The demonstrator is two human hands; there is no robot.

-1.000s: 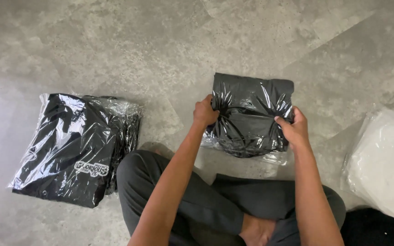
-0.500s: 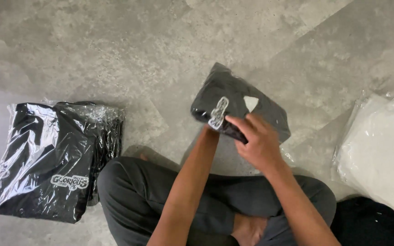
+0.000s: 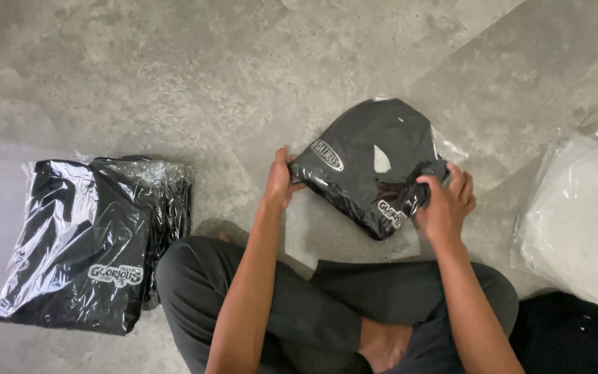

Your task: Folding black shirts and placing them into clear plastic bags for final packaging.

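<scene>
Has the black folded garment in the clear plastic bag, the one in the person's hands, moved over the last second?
Yes. The black folded garment in the clear plastic bag has been turned over and now lies tilted, closer to the white plastic bundle.

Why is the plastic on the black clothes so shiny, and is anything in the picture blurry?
Head view: white glare streaks run over the bagged stack on the left and the black packet held between the left hand and right hand; the clear bag at right looks washed-out and pale; soft shadows lie on the grey floor; the picture is sharp, with little blur.
</scene>
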